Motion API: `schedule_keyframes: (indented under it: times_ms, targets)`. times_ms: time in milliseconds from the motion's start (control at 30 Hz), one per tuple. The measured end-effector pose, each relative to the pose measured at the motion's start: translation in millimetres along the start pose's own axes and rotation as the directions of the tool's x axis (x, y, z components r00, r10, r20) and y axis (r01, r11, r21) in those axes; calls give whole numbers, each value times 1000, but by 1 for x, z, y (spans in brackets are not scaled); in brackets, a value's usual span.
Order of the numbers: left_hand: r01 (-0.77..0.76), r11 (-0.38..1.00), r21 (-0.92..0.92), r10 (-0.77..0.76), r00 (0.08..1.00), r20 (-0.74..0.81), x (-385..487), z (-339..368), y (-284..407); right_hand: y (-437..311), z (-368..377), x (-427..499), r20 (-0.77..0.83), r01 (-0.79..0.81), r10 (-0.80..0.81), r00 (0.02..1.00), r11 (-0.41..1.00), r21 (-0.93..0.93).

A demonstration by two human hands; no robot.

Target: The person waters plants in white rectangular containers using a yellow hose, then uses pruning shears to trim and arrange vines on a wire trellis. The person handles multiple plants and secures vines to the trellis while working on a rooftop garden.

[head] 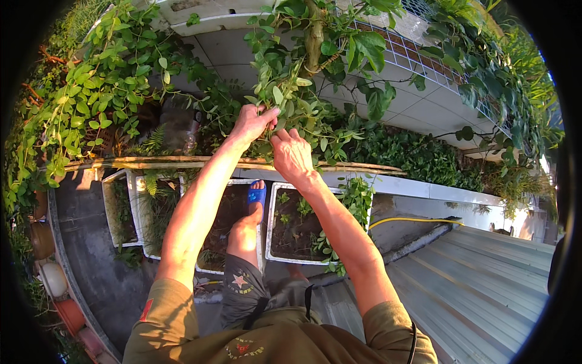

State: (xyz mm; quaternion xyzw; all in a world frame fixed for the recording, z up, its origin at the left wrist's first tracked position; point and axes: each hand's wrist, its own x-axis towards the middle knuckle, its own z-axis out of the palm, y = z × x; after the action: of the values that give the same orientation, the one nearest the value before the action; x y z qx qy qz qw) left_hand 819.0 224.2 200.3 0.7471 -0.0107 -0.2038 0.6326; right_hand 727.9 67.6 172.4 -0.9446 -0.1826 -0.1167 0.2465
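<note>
A leafy green vine (295, 95) with small oval leaves hangs in a dense bunch around a woody trunk (313, 41). My left hand (252, 123) pinches its stems between thumb and fingers at the bunch's left side. Just below and to the right, my right hand (293, 154) is curled against the lower strands, back of the hand up. Its fingertips are partly hidden in the leaves. Both hands are close together, above long bamboo poles (218, 161) that run across the front of the planting. A dry fibre tie (329, 63) wraps the trunk.
White foam planter boxes (268, 227) with soil stand below my arms. My foot in a blue slipper (257, 198) rests among them. Corrugated metal sheeting (468, 282) and a yellow hose (409, 219) lie to the right. White wire mesh (409, 50) borders the back; more vines (104, 77) hang left.
</note>
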Motion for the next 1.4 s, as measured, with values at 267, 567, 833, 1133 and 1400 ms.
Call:
schedule_keyframes:
  times_ms: [267, 567, 833, 1133, 1400]
  targets:
    - [-131, 949, -286, 54, 963, -265, -84, -42, -52, 0, -32, 53, 65, -416, 476, 877, 684, 600]
    - [-10, 997, -74, -12, 955, -296, -140, 36, -161, -45, 30, 59, 47, -288, 287, 957, 909, 301]
    - [-313, 936, 162, 316, 949, 8, -173, 29, -196, -65, 34, -78, 52, 105, -109, 993, 992, 70]
    - [0, 866, 500, 141, 960, -243, -131, -43, -75, 49, 12, -185, 361, 11, 44, 932, 989, -148]
    - [-257, 723, 641, 542, 786, -297, 108, 57, 112, 101, 9, -198, 439, 79, 79, 895, 941, -330]
